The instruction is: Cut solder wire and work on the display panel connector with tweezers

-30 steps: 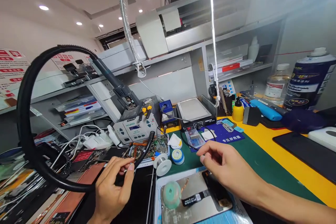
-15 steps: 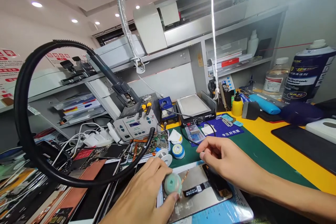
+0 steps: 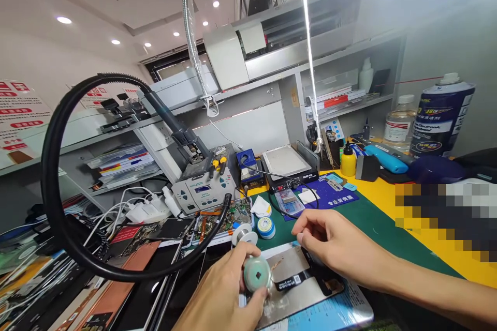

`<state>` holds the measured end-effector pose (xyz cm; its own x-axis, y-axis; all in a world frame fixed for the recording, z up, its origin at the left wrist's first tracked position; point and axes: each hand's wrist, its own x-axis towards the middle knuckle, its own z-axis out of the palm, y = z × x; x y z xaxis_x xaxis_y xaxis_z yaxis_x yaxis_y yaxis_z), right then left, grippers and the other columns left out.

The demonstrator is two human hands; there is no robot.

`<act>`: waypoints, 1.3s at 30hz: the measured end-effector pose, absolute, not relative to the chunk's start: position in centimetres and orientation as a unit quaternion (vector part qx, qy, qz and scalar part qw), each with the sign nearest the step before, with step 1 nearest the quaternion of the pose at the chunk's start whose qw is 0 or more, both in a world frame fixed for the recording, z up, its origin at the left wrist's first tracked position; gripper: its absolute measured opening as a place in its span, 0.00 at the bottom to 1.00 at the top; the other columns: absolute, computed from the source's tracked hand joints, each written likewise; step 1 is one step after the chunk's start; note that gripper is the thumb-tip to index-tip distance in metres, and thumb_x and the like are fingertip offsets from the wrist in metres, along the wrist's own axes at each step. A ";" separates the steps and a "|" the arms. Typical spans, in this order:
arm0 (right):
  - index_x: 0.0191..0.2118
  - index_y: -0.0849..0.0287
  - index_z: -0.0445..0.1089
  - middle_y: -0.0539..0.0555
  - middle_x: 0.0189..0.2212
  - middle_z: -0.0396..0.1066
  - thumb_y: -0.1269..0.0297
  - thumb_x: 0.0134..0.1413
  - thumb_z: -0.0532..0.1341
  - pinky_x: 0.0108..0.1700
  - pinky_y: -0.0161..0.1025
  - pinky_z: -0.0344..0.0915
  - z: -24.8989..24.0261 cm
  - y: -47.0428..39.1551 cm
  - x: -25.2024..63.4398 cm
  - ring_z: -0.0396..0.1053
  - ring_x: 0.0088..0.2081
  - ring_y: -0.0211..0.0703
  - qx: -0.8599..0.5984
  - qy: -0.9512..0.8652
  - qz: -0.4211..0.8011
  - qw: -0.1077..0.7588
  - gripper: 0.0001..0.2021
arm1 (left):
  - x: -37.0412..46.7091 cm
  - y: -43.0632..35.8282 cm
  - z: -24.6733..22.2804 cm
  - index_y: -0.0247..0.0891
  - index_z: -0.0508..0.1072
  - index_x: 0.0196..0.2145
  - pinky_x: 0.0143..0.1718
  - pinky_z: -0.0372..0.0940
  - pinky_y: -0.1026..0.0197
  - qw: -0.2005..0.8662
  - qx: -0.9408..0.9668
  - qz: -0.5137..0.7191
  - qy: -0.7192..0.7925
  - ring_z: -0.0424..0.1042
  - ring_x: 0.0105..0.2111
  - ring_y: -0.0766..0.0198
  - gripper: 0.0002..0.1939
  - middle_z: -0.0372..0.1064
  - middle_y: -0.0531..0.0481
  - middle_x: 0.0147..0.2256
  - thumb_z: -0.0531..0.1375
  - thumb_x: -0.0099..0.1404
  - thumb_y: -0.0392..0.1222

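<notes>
Currently, the left hand (image 3: 227, 284) curves round a green round container (image 3: 257, 273), which sits in the opening between thumb and fingers. The thumb presses the near right side and the forefinger reaches over the far side, so this grip is only as wide as the container. A small dark hole shows in the container's top, which faces up towards the head. The container is over the left end of a metal panel (image 3: 288, 296); whether it rests there or is slightly lifted, I cannot tell.

To its right, a bit of copper strip (image 3: 276, 265) and a black printed band (image 3: 294, 279) lie on the panel. A blue-and-white sheet (image 3: 306, 319) shows under the panel's near edge.

The right hand (image 3: 329, 239) hangs over the panel's far right end, well apart from the container. Its forefinger and thumb tips nearly meet and the other fingers curl in; I cannot tell whether anything thin is pinched there.

Just beyond the left hand is a white spool (image 3: 244, 235), with a small blue-and-white tin (image 3: 266, 228) beside it on the green mat (image 3: 375, 235).
</notes>
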<state>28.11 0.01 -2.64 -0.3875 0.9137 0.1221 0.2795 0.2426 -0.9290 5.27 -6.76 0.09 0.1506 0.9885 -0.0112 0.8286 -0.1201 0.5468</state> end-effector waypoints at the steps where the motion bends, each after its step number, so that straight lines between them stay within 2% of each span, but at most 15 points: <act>1: 0.31 0.59 0.71 0.45 0.22 0.63 0.66 0.56 0.61 0.25 0.35 0.51 -2.6 0.0 28.1 0.56 0.25 0.38 -0.424 -0.702 0.446 0.359 0.05 | 5.1 -6.7 0.0 0.42 0.69 0.41 0.30 0.57 0.62 0.236 0.720 0.191 0.624 0.65 0.27 0.62 0.14 0.66 0.55 0.27 0.60 0.56 0.38; 3: 0.31 0.59 0.71 0.46 0.22 0.63 0.66 0.56 0.61 0.26 0.35 0.51 -2.6 -0.1 28.1 0.56 0.25 0.38 -0.423 -0.697 0.449 0.366 0.05 | 4.8 -6.4 0.1 0.42 0.68 0.39 0.25 0.53 0.65 0.274 0.702 0.216 0.621 0.61 0.23 0.67 0.12 0.63 0.58 0.25 0.61 0.56 0.37; 5: 0.30 0.59 0.71 0.45 0.22 0.62 0.66 0.56 0.61 0.26 0.35 0.51 -2.6 0.0 28.2 0.55 0.25 0.38 -0.421 -0.688 0.458 0.374 0.05 | 4.5 -5.6 0.6 0.41 0.65 0.40 0.21 0.52 0.67 0.322 0.676 0.252 0.612 0.60 0.22 0.70 0.11 0.64 0.57 0.28 0.61 0.59 0.41; 7: 0.31 0.59 0.71 0.45 0.21 0.61 0.65 0.56 0.61 0.26 0.35 0.51 -2.4 0.1 28.2 0.55 0.25 0.38 -0.420 -0.673 0.469 0.388 0.06 | 4.3 -4.4 1.4 0.41 0.61 0.46 0.20 0.57 0.67 0.379 0.648 0.294 0.592 0.64 0.22 0.69 0.16 0.67 0.54 0.32 0.59 0.63 0.48; 9: 0.31 0.59 0.71 0.44 0.22 0.59 0.62 0.57 0.60 0.26 0.36 0.52 -2.2 0.4 28.5 0.55 0.25 0.38 -0.427 -0.652 0.467 0.417 0.07 | 4.5 -2.8 2.4 0.40 0.59 0.51 0.24 0.65 0.63 0.427 0.625 0.336 0.561 0.69 0.21 0.67 0.23 0.71 0.52 0.33 0.59 0.64 0.52; 11: 0.32 0.59 0.71 0.44 0.21 0.58 0.58 0.57 0.60 0.26 0.36 0.51 -1.8 0.8 28.9 0.53 0.25 0.38 -0.441 -0.629 0.452 0.453 0.09 | 4.7 -1.2 3.1 0.38 0.60 0.50 0.26 0.66 0.64 0.471 0.596 0.366 0.538 0.70 0.19 0.68 0.21 0.72 0.52 0.31 0.61 0.64 0.49; 13: 0.32 0.58 0.70 0.44 0.21 0.57 0.54 0.57 0.60 0.26 0.37 0.50 -1.3 1.3 29.4 0.53 0.24 0.38 -0.457 -0.609 0.430 0.485 0.12 | 4.9 0.1 3.5 0.38 0.61 0.45 0.22 0.64 0.65 0.508 0.561 0.394 0.522 0.68 0.17 0.70 0.17 0.72 0.53 0.29 0.62 0.62 0.45; 17: 0.30 0.57 0.70 0.45 0.21 0.59 0.50 0.55 0.61 0.25 0.37 0.51 -0.5 2.1 30.0 0.54 0.24 0.39 -0.479 -0.588 0.394 0.519 0.15 | 5.2 1.2 2.9 0.39 0.61 0.39 0.15 0.63 0.67 0.554 0.502 0.437 0.500 0.71 0.22 0.66 0.14 0.72 0.50 0.32 0.62 0.58 0.39; 19: 0.29 0.57 0.70 0.45 0.20 0.58 0.50 0.54 0.61 0.25 0.37 0.51 -0.3 2.3 30.1 0.54 0.23 0.39 -0.485 -0.586 0.385 0.523 0.15 | 5.3 1.1 2.3 0.37 0.62 0.41 0.14 0.62 0.68 0.580 0.479 0.438 0.493 0.71 0.22 0.65 0.13 0.72 0.48 0.33 0.60 0.58 0.37; 23: 0.29 0.57 0.72 0.46 0.20 0.58 0.49 0.53 0.62 0.23 0.37 0.50 -0.4 2.4 30.3 0.53 0.22 0.38 -0.496 -0.579 0.373 0.529 0.15 | 5.2 0.5 1.5 0.34 0.66 0.49 0.13 0.63 0.68 0.625 0.436 0.421 0.492 0.73 0.24 0.63 0.20 0.73 0.45 0.35 0.60 0.58 0.36; 26: 0.30 0.57 0.74 0.47 0.20 0.60 0.49 0.52 0.64 0.23 0.37 0.49 -0.4 2.9 30.9 0.53 0.22 0.38 -0.503 -0.565 0.359 0.547 0.15 | 4.7 0.4 1.4 0.33 0.71 0.45 0.11 0.63 0.68 0.634 0.422 0.422 0.492 0.70 0.23 0.66 0.17 0.73 0.44 0.37 0.65 0.58 0.41; 31: 0.30 0.58 0.75 0.46 0.19 0.61 0.52 0.50 0.67 0.22 0.36 0.48 0.1 4.4 32.1 0.54 0.21 0.36 -0.507 -0.528 0.334 0.594 0.13 | 3.2 0.8 1.4 0.36 0.75 0.35 0.13 0.61 0.71 0.592 0.435 0.449 0.509 0.62 0.20 0.70 0.17 0.68 0.52 0.26 0.67 0.60 0.54; 35: 0.29 0.58 0.74 0.44 0.16 0.60 0.55 0.49 0.68 0.20 0.36 0.49 0.6 5.6 33.3 0.54 0.18 0.35 -0.506 -0.492 0.312 0.636 0.12 | 2.4 1.1 1.3 0.37 0.75 0.31 0.15 0.64 0.67 0.550 0.454 0.461 0.528 0.66 0.24 0.66 0.18 0.71 0.50 0.30 0.67 0.58 0.55; 37: 0.30 0.59 0.73 0.43 0.17 0.61 0.56 0.54 0.67 0.19 0.34 0.51 1.0 6.3 34.2 0.55 0.18 0.34 -0.509 -0.470 0.290 0.660 0.11 | 2.4 1.1 1.4 0.37 0.75 0.30 0.16 0.65 0.67 0.546 0.451 0.467 0.531 0.68 0.27 0.64 0.18 0.70 0.51 0.30 0.68 0.56 0.56; 39: 0.34 0.60 0.72 0.43 0.21 0.65 0.58 0.61 0.64 0.19 0.32 0.56 1.3 7.1 35.4 0.58 0.18 0.32 -0.517 -0.448 0.265 0.680 0.10 | 2.5 1.1 1.5 0.37 0.75 0.30 0.16 0.64 0.67 0.545 0.434 0.478 0.535 0.66 0.25 0.65 0.20 0.69 0.52 0.28 0.71 0.51 0.56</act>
